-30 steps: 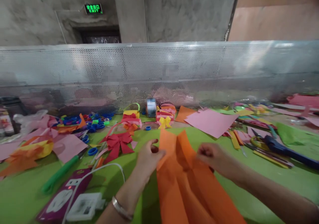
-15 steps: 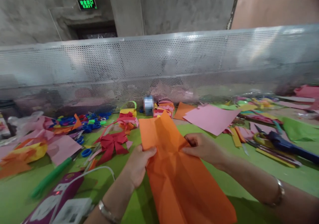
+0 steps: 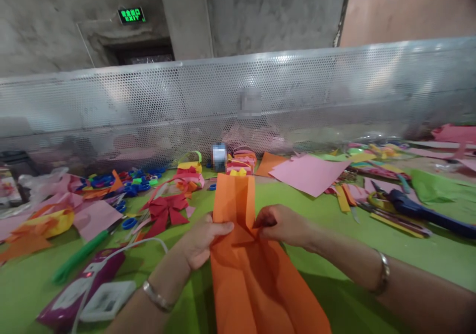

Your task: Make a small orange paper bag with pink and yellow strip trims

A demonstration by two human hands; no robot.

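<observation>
A large sheet of orange paper point(image 3: 253, 274) with several creases stands before me, its upper part folded in along the right side. My left hand point(image 3: 203, 237) grips its left edge, thumb on top and the other fingers behind. At the right edge, my right hand point(image 3: 284, 225) pinches the folded flap between thumb and curled fingers. The paper's lower end runs out of the bottom of the view. A red paper bow point(image 3: 167, 212) lies to the left of my left hand. Beyond my right hand lies a pink paper sheet point(image 3: 310, 173).
On the green table point(image 3: 353, 264) at left lie a purple power strip point(image 3: 84, 289) with a white cable, a white box-shaped device point(image 3: 107, 302) and a green-handled tool point(image 3: 80, 257). A blue glue gun point(image 3: 427, 210) is at right. A perforated metal panel point(image 3: 316, 91) closes the back.
The upper right part of the orange paper has folded inward, making the top narrower. My right hand has moved left with that edge, and the left hand keeps its grip.
</observation>
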